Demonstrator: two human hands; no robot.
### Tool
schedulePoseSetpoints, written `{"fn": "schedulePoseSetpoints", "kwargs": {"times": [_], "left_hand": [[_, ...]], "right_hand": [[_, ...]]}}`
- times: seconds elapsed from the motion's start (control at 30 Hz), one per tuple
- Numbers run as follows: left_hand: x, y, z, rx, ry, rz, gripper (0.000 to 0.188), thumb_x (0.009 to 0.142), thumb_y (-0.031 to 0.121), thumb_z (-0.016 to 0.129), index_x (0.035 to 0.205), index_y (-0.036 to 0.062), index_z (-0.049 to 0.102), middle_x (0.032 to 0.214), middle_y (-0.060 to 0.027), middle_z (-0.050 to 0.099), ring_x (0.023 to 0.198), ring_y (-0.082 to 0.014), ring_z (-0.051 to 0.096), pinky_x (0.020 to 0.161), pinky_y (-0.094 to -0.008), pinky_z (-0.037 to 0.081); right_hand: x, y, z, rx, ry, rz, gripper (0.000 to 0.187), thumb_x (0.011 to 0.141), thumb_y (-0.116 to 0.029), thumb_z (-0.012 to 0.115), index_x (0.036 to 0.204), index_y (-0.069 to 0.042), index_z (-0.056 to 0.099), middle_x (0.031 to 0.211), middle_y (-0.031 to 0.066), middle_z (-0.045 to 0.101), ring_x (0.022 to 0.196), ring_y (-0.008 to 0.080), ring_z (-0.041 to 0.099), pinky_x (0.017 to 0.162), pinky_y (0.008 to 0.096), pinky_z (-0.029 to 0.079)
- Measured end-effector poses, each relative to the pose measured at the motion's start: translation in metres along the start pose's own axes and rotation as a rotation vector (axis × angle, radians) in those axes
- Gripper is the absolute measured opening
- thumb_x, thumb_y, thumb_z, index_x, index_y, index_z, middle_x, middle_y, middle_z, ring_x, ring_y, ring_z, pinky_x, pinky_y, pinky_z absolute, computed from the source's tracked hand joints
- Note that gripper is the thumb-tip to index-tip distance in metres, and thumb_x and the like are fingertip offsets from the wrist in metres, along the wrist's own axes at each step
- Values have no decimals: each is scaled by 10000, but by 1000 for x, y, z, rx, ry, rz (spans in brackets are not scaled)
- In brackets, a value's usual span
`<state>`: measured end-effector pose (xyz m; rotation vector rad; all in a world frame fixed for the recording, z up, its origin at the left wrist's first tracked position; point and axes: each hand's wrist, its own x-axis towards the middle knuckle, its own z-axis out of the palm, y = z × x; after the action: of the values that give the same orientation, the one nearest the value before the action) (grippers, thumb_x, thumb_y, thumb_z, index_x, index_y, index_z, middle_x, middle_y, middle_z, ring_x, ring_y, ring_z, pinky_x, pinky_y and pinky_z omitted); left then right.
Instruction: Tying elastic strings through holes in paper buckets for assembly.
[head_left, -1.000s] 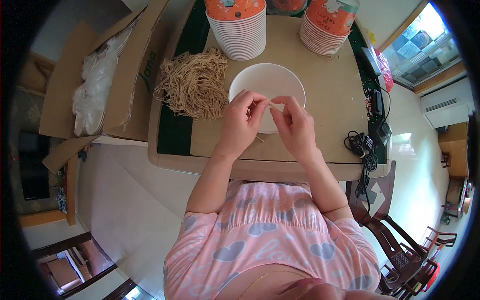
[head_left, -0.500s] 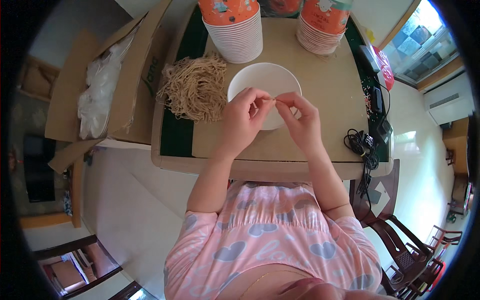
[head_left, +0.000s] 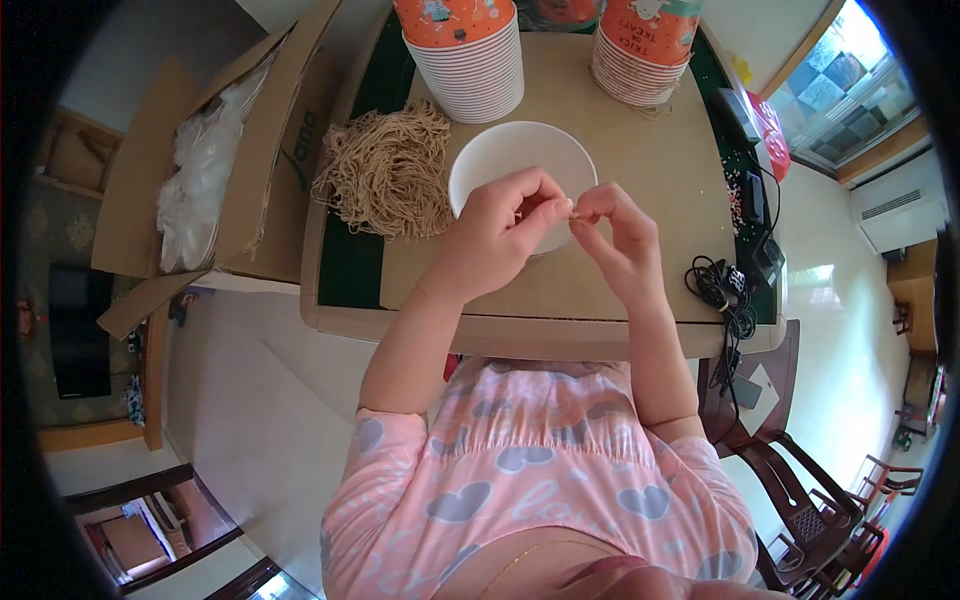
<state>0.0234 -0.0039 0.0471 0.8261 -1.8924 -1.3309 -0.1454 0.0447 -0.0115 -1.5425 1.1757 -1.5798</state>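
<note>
My left hand (head_left: 500, 228) and my right hand (head_left: 624, 240) meet above the near right rim of a white round tub (head_left: 505, 158). Both are closed in a pinch, thumb against forefinger, with their fingertips almost touching. Whatever sits between the tips is too small to make out. Part of the tub's inside and its near side are hidden behind my hands. To the left of the tub lies a loose heap of beige string (head_left: 388, 172).
Beyond the tub stands a tall stack of orange-and-white paper buckets (head_left: 466, 78), with a second stack (head_left: 640, 62) at the far right. An open cardboard box (head_left: 265, 165) holding clear plastic stands left of the table. Black cables (head_left: 735, 300) lie along the right edge.
Both hands have shifted slightly right and toward me, still pinching at the tips. The white tub sits slightly further left in the picture.
</note>
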Motion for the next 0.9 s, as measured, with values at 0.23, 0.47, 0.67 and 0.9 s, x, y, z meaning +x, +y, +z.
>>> {"fn": "schedulePoseSetpoints", "kwargs": {"times": [0.23, 0.47, 0.67, 0.9], "left_hand": [[0, 13, -12, -393, -5, -107, 134, 935, 131, 595, 861, 19, 601, 689, 49, 493, 606, -24, 416, 545, -187, 342], [-5, 23, -14, -436, -13, -52, 129, 936, 132, 598, 875, 18, 608, 731, 23, 557, 600, -30, 418, 540, -184, 338], [-6, 31, -23, -469, -19, -29, 134, 934, 141, 600, 874, 22, 608, 731, 19, 559, 587, -33, 416, 527, -184, 329], [-4, 29, -26, -574, -14, 1, 132, 934, 144, 604, 879, 24, 609, 713, 14, 551, 563, -36, 417, 503, -179, 307]], "right_hand": [[-12, 16, 0, -174, 45, -18, 92, 767, -2, 685, 849, -35, 661, 848, 39, 604, 809, 156, 532, 724, 276, 429], [-21, 28, 3, -279, 83, -75, 114, 737, -24, 720, 836, -74, 691, 842, 43, 586, 817, 200, 555, 721, 301, 435], [-21, 28, 2, -447, 66, -138, 157, 698, -34, 744, 832, -101, 700, 828, 40, 579, 809, 225, 544, 746, 344, 426], [-17, 20, 1, -559, -27, -203, 169, 720, -31, 717, 858, -120, 680, 860, 37, 583, 844, 243, 538, 757, 366, 410]]}}
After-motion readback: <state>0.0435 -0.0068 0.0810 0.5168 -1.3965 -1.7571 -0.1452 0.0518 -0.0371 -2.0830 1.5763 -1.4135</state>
